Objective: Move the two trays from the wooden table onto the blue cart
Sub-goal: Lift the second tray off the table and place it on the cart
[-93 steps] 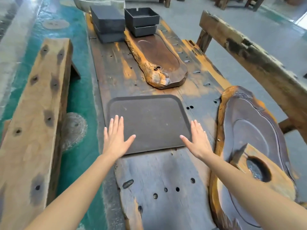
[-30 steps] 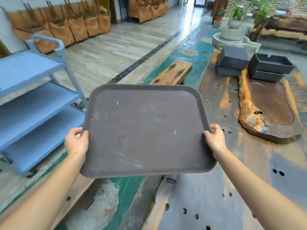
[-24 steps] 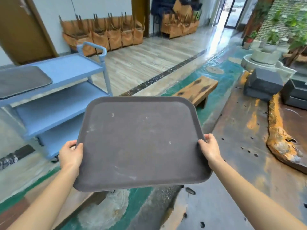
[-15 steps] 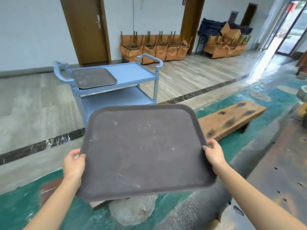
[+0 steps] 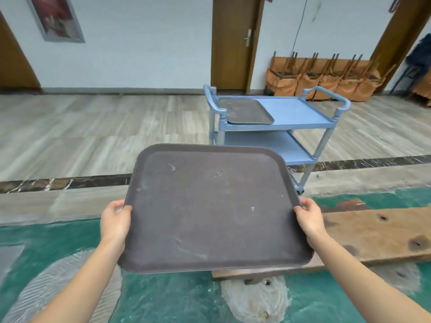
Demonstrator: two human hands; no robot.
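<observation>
Head view, left hand (image 5: 116,221), right hand (image 5: 310,219) gripping tray (image 5: 214,210)

Matt scuffed tray (image 5: 210,206), rough wooden bench (image 5: 377,238)

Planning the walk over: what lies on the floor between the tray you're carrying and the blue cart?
The head view shows only floor between the held tray and the blue cart: a pale strip, a dark marble border strip, then wood-look flooring. The tray hides the nearest patch.

Both hands grip a dark tray (image 5: 214,208); blue cart (image 5: 303,113) seemingly well ahead.
</observation>
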